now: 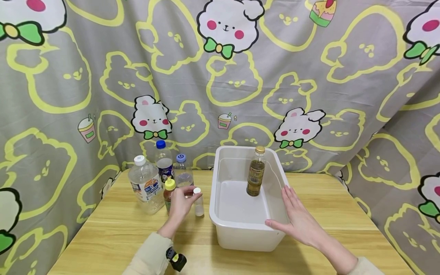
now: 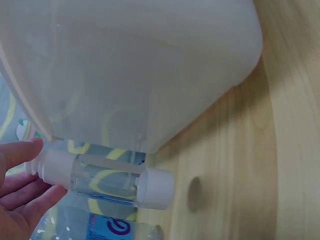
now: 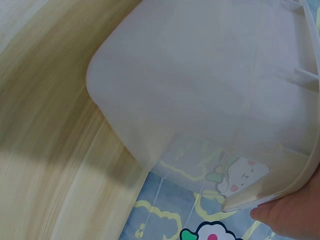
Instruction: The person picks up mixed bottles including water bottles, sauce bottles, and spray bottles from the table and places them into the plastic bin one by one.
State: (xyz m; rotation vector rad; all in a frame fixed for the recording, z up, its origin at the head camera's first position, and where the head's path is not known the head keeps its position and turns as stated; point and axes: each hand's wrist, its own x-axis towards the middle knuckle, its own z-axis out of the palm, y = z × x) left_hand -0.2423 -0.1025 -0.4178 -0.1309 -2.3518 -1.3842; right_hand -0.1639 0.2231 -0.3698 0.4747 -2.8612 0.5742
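My left hand (image 1: 180, 202) pinches a small clear bottle (image 1: 199, 208) by its white top. In the left wrist view the bottle (image 2: 112, 182) has a white base held slightly off the wooden table, its shadow falling apart from it. Just to the right stands a whitish plastic basin (image 1: 249, 238). Inside the basin, a bottle of dark amber liquid with a gold cap (image 1: 256, 177) stands near the far end. My right hand (image 1: 300, 219) rests on the basin's right rim, fingers straight and thumb spread toward the near corner; the right wrist view catches only part of this hand (image 3: 295, 215).
Left of the basin stand a big clear jug with a white cap (image 1: 146, 187), a blue-capped bottle with a dark label (image 1: 164, 164), another clear blue-capped bottle (image 1: 183, 175) and a yellow-topped squeeze bottle (image 1: 168, 191). A patterned curtain (image 1: 233, 84) hangs behind the table (image 1: 110, 236).
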